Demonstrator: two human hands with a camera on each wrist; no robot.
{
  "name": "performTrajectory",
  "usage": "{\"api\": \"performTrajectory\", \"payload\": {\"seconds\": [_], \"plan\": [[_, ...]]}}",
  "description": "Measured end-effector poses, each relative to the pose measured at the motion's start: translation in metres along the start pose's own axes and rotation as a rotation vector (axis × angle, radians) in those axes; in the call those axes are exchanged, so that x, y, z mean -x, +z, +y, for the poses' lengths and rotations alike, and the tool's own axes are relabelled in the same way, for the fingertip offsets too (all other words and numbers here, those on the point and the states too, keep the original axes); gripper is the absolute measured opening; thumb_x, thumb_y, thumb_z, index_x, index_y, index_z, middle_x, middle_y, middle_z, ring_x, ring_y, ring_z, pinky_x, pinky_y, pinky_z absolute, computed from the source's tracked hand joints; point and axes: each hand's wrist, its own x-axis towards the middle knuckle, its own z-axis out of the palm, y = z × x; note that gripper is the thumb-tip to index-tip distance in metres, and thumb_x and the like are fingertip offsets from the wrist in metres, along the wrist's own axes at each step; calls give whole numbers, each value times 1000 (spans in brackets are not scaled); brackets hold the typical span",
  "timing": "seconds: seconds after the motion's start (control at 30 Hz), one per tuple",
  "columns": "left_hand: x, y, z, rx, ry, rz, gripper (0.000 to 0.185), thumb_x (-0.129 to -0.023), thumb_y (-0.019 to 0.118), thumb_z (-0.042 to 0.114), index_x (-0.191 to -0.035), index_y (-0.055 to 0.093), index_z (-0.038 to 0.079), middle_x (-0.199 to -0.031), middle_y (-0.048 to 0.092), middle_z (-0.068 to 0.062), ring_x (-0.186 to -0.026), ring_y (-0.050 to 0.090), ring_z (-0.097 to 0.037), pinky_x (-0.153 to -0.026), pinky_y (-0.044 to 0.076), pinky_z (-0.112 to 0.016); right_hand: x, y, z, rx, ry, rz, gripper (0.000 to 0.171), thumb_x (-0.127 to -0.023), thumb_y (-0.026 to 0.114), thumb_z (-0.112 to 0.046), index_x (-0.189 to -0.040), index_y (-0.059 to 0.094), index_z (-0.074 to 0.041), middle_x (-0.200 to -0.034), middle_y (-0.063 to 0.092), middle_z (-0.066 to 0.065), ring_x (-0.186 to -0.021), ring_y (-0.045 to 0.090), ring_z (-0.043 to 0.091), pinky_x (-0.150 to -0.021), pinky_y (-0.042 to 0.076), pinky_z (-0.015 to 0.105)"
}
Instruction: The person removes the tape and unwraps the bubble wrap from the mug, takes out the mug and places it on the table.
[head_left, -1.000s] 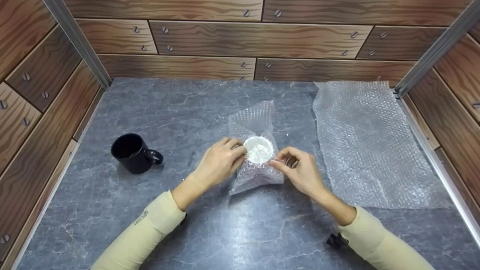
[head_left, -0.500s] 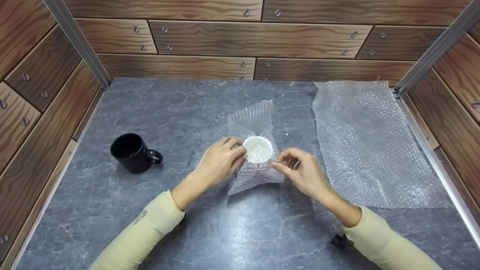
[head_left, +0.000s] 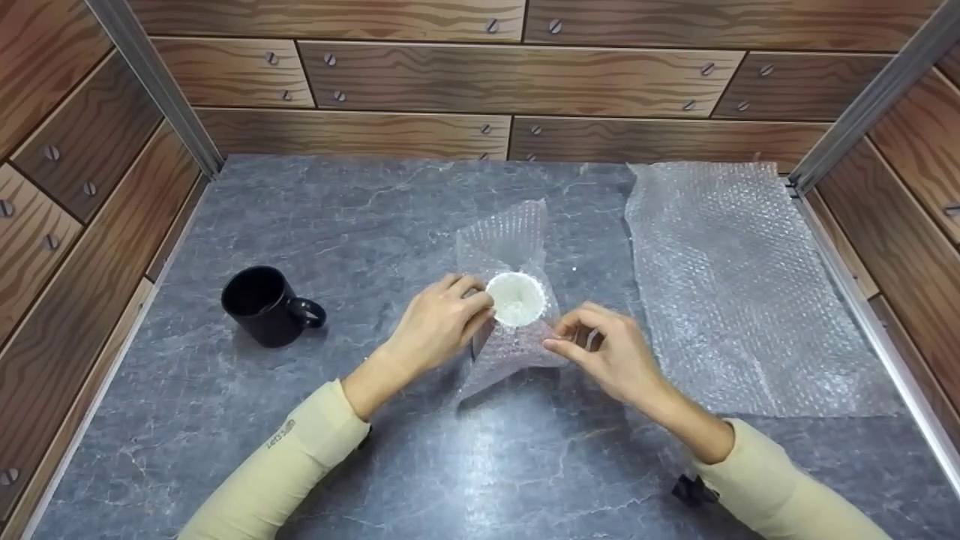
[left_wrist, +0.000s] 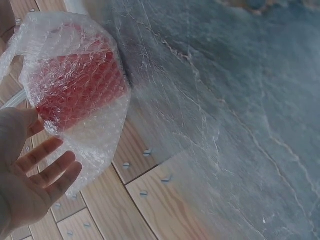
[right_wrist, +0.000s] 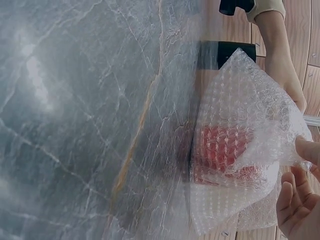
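A cup (head_left: 516, 298), white inside, stands mouth up near the middle of the table. Bubble wrap (head_left: 501, 352) surrounds it, its loose corners sticking out to the front and back. Through the wrap, the cup's red outside (left_wrist: 82, 85) shows in the left wrist view. My left hand (head_left: 442, 319) pinches the wrap at the cup's left rim between thumb and forefinger, the other fingers spread loosely. On the opposite side my right hand (head_left: 611, 345) pinches a flap of the wrap (right_wrist: 240, 95) between thumb and fingertips. The left thumb and forefinger tips are partly hidden.
To the left stands a black mug (head_left: 262, 307), handle toward the wrapped cup. A large flat sheet of bubble wrap (head_left: 750, 292) covers the right side of the grey marbled table (head_left: 360, 202). Wood-patterned walls (head_left: 517, 79) and metal posts enclose the back and sides.
My right hand has shifted slightly right and toward me, drawing the flap off the cup's mouth, so more of the white inside shows. My left hand has stayed in place.
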Motion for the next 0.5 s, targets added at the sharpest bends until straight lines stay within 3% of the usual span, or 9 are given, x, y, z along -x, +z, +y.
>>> {"api": "performTrajectory", "payload": {"seconds": [0.4, 0.5], "plan": [[0, -1, 0, -20, 13, 19, 15, -104, 66, 26, -107, 75, 15, -115, 75, -3, -103, 71, -24, -86, 64, -37, 9, -2, -2, -3, -65, -55, 14, -83, 88, -15, -88, 74, -15, -79, 66, -6, -68, 53, -3, -56, 51, 17], [0, 0, 0, -25, 18, 27, 14, -104, 66, 26, -106, 75, 15, -114, 75, -3, -102, 71, -24, -84, 64, -37, 11, -2, -1, 9, -86, -75, 15, -82, 88, -15, -88, 74, -15, -80, 65, -6, -68, 53, -3, -56, 53, 21]]}}
